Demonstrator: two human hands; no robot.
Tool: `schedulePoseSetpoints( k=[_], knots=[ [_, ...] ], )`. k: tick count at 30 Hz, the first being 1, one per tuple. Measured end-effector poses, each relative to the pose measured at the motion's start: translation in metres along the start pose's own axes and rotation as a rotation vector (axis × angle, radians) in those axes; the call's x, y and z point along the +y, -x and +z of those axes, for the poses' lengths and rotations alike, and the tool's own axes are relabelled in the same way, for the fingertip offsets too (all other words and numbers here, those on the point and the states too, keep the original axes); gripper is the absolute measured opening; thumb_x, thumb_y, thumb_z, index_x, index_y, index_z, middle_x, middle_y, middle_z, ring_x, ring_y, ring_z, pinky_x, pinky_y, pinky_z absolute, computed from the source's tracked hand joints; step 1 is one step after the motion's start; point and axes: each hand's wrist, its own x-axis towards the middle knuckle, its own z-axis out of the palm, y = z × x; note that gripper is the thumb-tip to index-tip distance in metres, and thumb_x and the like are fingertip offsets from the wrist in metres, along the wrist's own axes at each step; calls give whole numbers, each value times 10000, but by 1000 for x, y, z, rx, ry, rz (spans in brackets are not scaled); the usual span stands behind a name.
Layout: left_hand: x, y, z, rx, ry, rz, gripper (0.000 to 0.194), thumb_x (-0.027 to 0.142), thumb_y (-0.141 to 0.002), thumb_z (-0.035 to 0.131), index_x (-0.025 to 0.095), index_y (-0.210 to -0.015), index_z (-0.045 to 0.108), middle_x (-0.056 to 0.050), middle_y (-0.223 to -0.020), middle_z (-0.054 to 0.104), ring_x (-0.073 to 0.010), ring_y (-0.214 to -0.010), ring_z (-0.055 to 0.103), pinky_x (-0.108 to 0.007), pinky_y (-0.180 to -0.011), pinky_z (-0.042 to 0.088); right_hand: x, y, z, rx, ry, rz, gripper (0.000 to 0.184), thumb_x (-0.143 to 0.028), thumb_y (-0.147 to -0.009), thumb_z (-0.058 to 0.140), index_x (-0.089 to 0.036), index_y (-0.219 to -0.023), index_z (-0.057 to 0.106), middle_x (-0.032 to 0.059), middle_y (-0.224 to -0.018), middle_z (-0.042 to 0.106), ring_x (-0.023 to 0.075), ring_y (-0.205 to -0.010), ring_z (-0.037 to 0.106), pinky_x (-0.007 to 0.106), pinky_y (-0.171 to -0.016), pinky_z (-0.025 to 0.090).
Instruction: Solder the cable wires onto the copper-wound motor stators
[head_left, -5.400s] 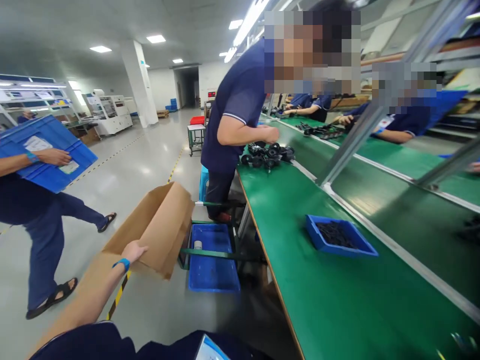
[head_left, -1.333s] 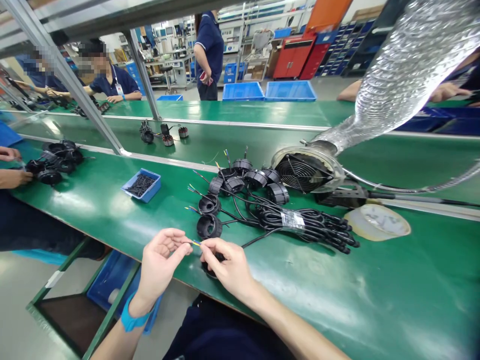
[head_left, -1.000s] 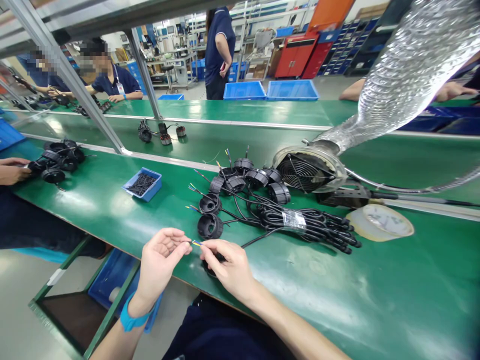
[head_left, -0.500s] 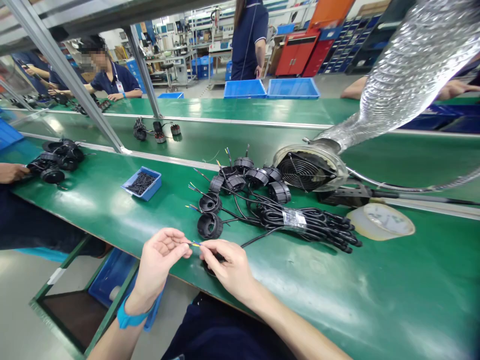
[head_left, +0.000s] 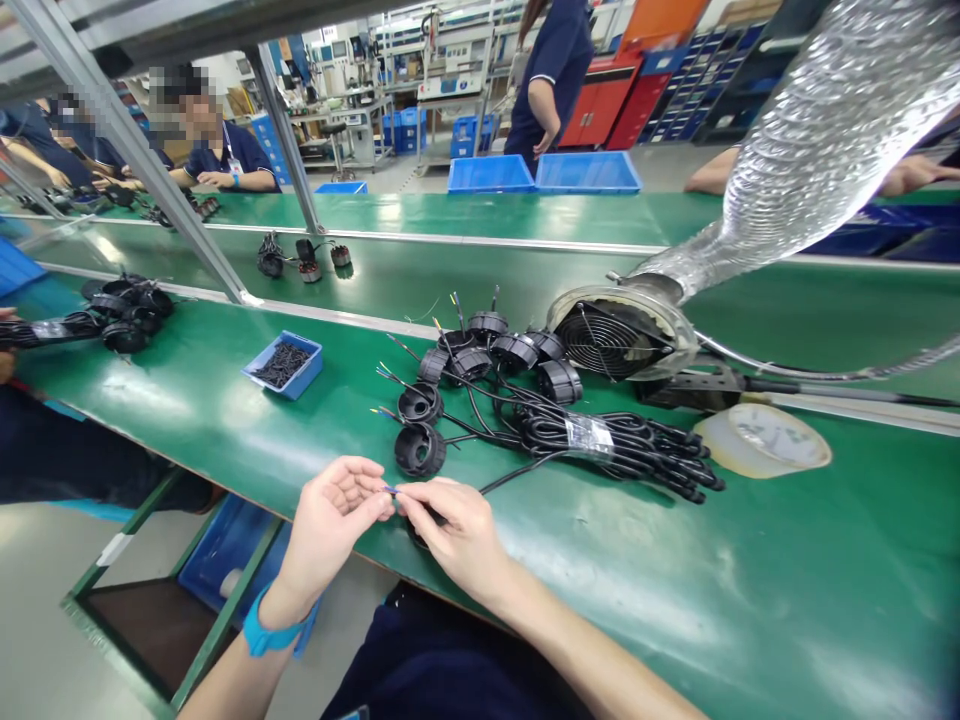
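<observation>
Just above the front edge of the bench, my left hand pinches the tips of thin coloured wires between thumb and fingers. Close against it, my right hand grips the same wires from the other side, so only a short blue-purple stretch shows. Under my right hand sits a black round housing, mostly hidden, and a black cable leads away from it. Two more round black housings with stripped wire ends lie just beyond my fingertips.
A taped bundle of black cables lies right of centre, with several black housings behind it. Left stands a blue bin of small black parts. A fan with a foil duct and a whitish tub are at right. Co-workers sit and stand around.
My left hand has shifted slightly right, closing the gap to my right hand, and less wire shows. A standing person at the back moved right. Parts on the middle belt slid left.
</observation>
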Motion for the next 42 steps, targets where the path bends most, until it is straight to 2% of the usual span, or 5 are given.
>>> schedulePoseSetpoints(
  k=[3, 6, 11, 29, 42],
  knots=[
    [0, 1, 6, -20, -19, 9, 278, 245, -800, 742, 149, -1018, 598, -26, -816, 691, -140, -751, 683, -246, -751, 576, -3, -1, -2, -10, -68, 77, 176, -211, -963, 557, -192, -862, 699, 14, -674, 716, 134, -588, 651, 250, -621, 499],
    [0, 2, 5, -30, -55, 30, 311, 253, -815, 728, 157, -1076, 589, -22, -822, 689, -141, -751, 682, -249, -748, 571, -5, -2, -2, 0, -166, 206, 193, -219, -954, 564, -185, -800, 676, 0, -651, 688, 101, -489, 607, 216, -548, 484],
    [5, 0, -5, 134, -106, 143, 309, 266, -832, 715, 156, -1085, 576, -24, -829, 689, -139, -733, 676, -252, -736, 562, -5, 0, 0, 22, -263, 335, 212, -262, -946, 569, -176, -771, 652, -12, -612, 643, 83, -430, 566, 186, -456, 438],
    [6, 0, 4, 152, -108, 155, 343, 294, -833, 714, 156, -1108, 562, -29, -829, 689, -152, -759, 666, -269, -763, 540, -6, 1, -1, 11, -212, 294, 229, -283, -950, 567, -181, -773, 673, 10, -633, 669, 100, -466, 594, 186, -459, 471],
    [-3, 6, 22, 335, -70, 184, 310, 291, -817, 731, 153, -1046, 573, -39, -831, 701, -151, -756, 683, -251, -742, 564, -4, 3, 0, 38, -149, 231, 181, -259, -944, 583, -192, -812, 688, 8, -642, 687, 129, -549, 653, 208, -532, 515]
  ],
)
